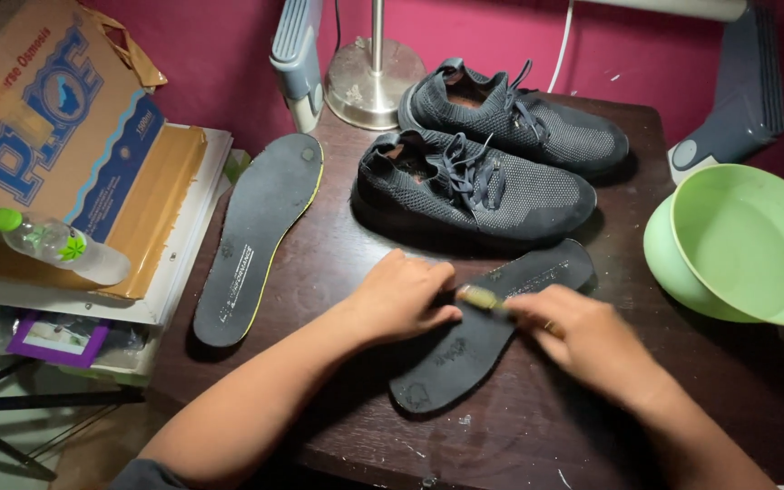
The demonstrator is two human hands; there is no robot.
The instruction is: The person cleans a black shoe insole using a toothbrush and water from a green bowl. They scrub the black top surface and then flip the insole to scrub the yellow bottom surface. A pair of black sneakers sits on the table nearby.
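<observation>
Two dark knit shoes (478, 186) are set side by side at the back of a dark wooden table (319, 272), and two black insoles are laid before them. One green bowl (741, 245) is seen at the right edge. The nearer insole (478, 340) is pressed flat under the left hand (401, 295), fingers spread upon it, while a small brush (483, 299) is gripped in the closed fingers of the right hand (583, 336), touching the insole. The second insole (260, 231) is left well apart, beside one plastic bottle (61, 245) resting on stacked cardboard (65, 118).
</observation>
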